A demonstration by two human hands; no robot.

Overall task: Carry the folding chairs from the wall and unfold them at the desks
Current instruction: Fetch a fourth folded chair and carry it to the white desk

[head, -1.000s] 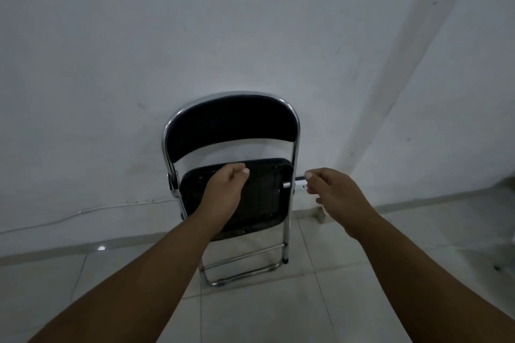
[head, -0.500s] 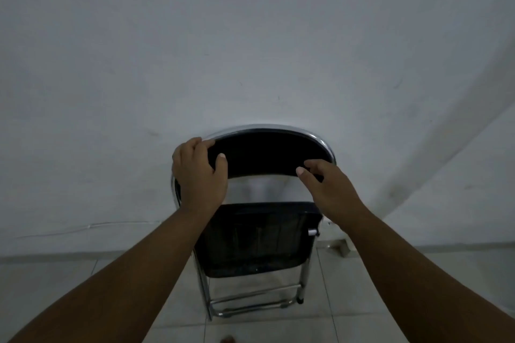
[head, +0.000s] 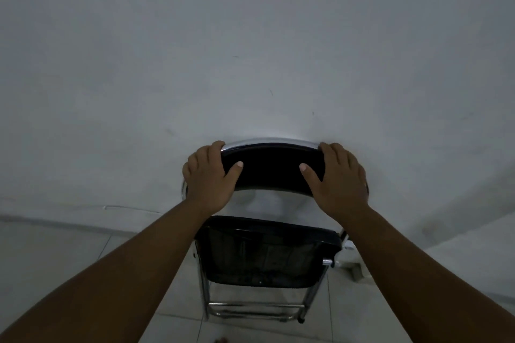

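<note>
The folding chair (head: 267, 256) stands folded at twelve o'clock from the person, straight ahead and close. Its long axis runs upright from the feet on the tiled floor (head: 69, 273) to the top rail, which appears to lean on the white wall (head: 250, 50). The black backrest (head: 273, 170) lies crosswise, from nine to three, and both hands are on it. The left hand (head: 209, 178) grips the corner at about ten o'clock, thumb laid on the front padding and fingers curled over the chrome edge behind. The right hand (head: 340, 181) mirrors it at about two o'clock, thumb on the front, fingers wrapped round the outer bend of the frame. Neither hand is nearer; both forearms reach forward at much the same length and converge on the backrest, with the flipped-up seat (head: 267, 253) hanging below and between them at six o'clock from the hands. As the grip is even and high on the upright frame, the likely next move is to tip the top away from the wall and lift it clear. A thin cable (head: 125, 207) runs along the foot of the wall at nine o'clock, well apart from the chair. No desks are in view.
</note>
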